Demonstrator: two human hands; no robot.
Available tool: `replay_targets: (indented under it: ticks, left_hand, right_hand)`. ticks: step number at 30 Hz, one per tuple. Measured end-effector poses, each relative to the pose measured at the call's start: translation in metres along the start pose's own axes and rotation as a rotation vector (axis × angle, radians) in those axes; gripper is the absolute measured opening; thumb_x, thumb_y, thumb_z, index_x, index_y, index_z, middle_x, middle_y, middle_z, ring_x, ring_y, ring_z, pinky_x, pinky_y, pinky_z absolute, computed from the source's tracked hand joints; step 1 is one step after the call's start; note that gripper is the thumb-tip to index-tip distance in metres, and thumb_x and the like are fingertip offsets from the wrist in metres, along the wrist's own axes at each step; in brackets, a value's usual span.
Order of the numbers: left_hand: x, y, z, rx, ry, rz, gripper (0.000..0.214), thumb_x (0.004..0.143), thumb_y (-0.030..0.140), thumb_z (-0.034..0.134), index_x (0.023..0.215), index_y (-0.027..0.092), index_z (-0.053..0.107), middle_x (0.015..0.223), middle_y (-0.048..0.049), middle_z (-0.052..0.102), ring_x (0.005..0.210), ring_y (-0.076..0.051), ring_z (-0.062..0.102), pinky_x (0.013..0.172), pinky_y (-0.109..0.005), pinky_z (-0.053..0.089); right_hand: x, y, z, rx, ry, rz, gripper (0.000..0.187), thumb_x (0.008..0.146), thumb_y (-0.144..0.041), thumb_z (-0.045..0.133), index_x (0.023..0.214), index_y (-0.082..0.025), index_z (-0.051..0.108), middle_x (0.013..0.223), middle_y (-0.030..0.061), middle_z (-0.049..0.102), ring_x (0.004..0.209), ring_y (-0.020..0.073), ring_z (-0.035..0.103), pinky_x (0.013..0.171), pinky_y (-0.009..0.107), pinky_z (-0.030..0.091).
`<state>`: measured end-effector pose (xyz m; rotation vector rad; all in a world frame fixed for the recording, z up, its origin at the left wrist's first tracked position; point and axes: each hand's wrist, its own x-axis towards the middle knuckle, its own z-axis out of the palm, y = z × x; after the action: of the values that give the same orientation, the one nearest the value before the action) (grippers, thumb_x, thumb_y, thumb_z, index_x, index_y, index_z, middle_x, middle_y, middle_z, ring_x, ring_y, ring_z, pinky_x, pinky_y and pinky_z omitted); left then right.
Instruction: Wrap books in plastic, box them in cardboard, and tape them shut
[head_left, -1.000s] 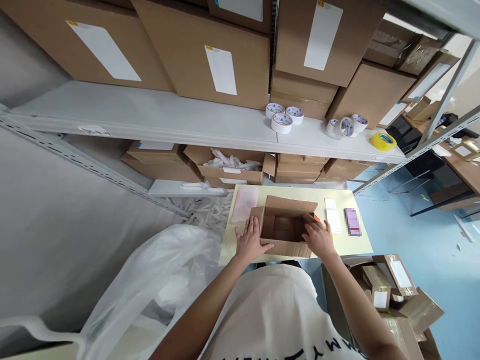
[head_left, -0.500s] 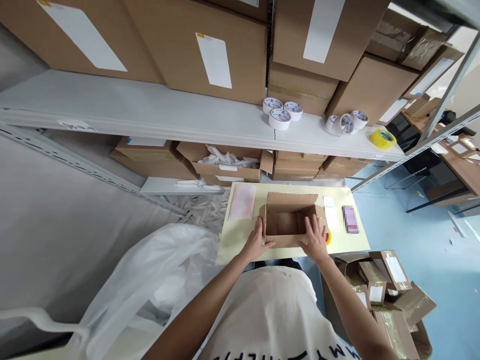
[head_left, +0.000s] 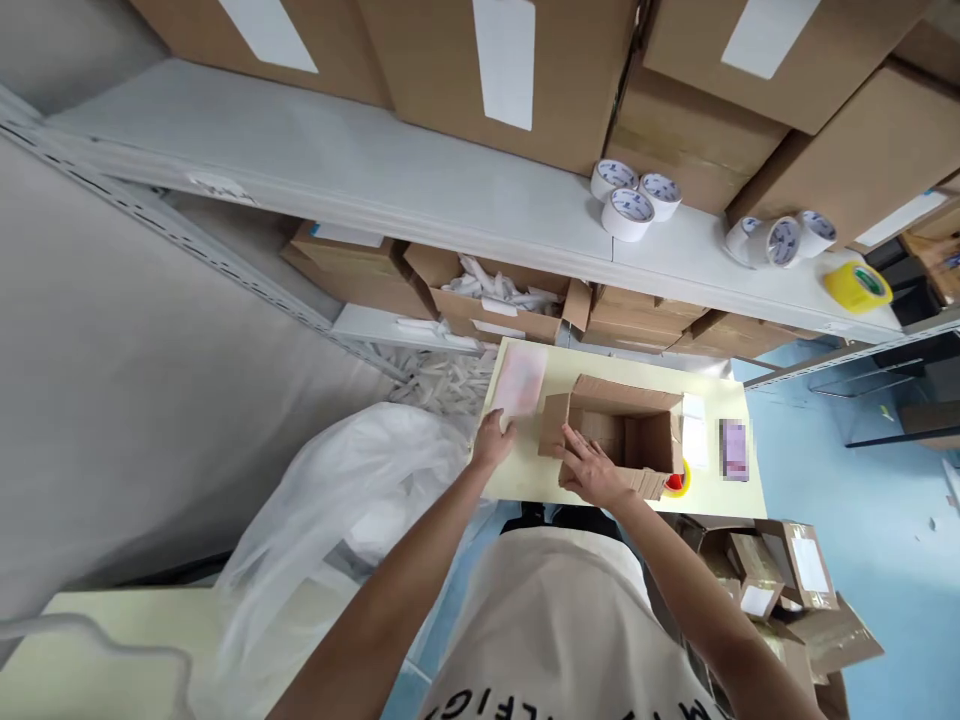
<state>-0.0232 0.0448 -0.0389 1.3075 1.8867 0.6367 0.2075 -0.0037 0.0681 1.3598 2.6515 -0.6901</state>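
An open cardboard box (head_left: 660, 430) stands on the pale yellow table (head_left: 525, 485), its flaps folded outward. My right hand (head_left: 592, 472) lies over the box's near left corner, fingers stretched out on the rim and wall. To the left, my left hand (head_left: 491, 442) is off the box, at the table's left edge, with thumb and fingers apart. Just beyond its fingertips lies a pinkish sheet (head_left: 521, 380); whether they touch it I cannot tell. A yellow-edged tape roll (head_left: 679, 480) with a red middle sits against the box's right front corner.
White papers (head_left: 694, 440) and a blurred purple object (head_left: 734, 450) lie at the table's right. Behind, a grey shelf (head_left: 375, 165) carries large cartons and tape rolls (head_left: 628, 213). A translucent plastic bag (head_left: 315, 530) bulges at left; small boxes (head_left: 802, 570) are heaped at right.
My left hand has let go of the box and moved left towards the pinkish sheet. My right hand has shifted from the box's right side to its near left corner. The view has turned.
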Motion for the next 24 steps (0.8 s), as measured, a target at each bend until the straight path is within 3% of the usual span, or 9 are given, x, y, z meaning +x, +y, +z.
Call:
replay_targets:
  ticks: [6,9,12,15,19,24]
  left_hand:
    - [0.06,0.011,0.017,0.087,0.051,-0.208,0.062,0.077,0.036,0.063,0.131,0.009,0.05,0.136,-0.0263,0.05,0.132,-0.044,0.04,0.103,-0.055,0.038]
    - [0.078,0.017,0.026,0.114,0.041,-0.277,0.069,0.073,0.032,0.068,0.133,0.006,0.045,0.138,-0.0305,0.044,0.132,-0.048,0.038,0.098,-0.059,0.039]
    - [0.089,0.017,0.029,0.103,0.005,-0.291,0.073,0.07,0.026,0.071,0.133,0.003,0.042,0.135,-0.0312,0.046,0.129,-0.046,0.042,0.101,-0.055,0.04]
    - [0.088,0.013,0.024,0.062,-0.044,-0.255,0.064,0.071,0.021,0.068,0.129,0.004,0.047,0.13,-0.0276,0.052,0.127,-0.04,0.049,0.104,-0.048,0.04]
    - [0.066,0.002,0.008,0.009,-0.045,-0.232,0.049,0.075,0.019,0.06,0.122,0.007,0.052,0.124,-0.0255,0.059,0.124,-0.04,0.053,0.103,-0.05,0.041]
    - [0.033,-0.007,-0.036,-0.049,0.051,-0.172,0.032,0.075,0.018,0.053,0.107,0.015,0.057,0.107,-0.0162,0.068,0.11,-0.033,0.062,0.098,-0.045,0.047]
  right_hand:
    - [-0.001,-0.006,-0.002,0.0,-0.022,0.025,0.065,0.083,-0.016,0.067,0.143,-0.025,0.045,0.162,0.0125,0.02,0.145,0.029,0.034,0.113,0.05,0.036]
    - [-0.001,-0.009,-0.003,0.008,-0.029,0.043,0.065,0.083,-0.014,0.065,0.143,-0.027,0.044,0.163,0.0106,0.02,0.144,0.0276,0.035,0.113,0.048,0.035]
    - [-0.001,-0.01,-0.003,0.02,-0.02,0.048,0.063,0.084,-0.013,0.061,0.143,-0.027,0.044,0.163,0.0098,0.02,0.143,0.0266,0.036,0.113,0.048,0.035]
    - [-0.001,-0.011,-0.003,0.028,-0.008,0.052,0.059,0.086,-0.014,0.059,0.142,-0.026,0.045,0.162,0.0102,0.021,0.141,0.0268,0.04,0.112,0.049,0.037]
    - [-0.001,-0.009,-0.001,0.009,-0.002,0.044,0.056,0.087,-0.016,0.059,0.141,-0.027,0.046,0.163,0.0104,0.02,0.137,0.0264,0.045,0.111,0.048,0.038]
    - [-0.001,-0.004,0.003,-0.023,0.006,0.006,0.062,0.085,-0.015,0.062,0.143,-0.025,0.043,0.163,0.0127,0.016,0.135,0.0279,0.049,0.108,0.049,0.042]
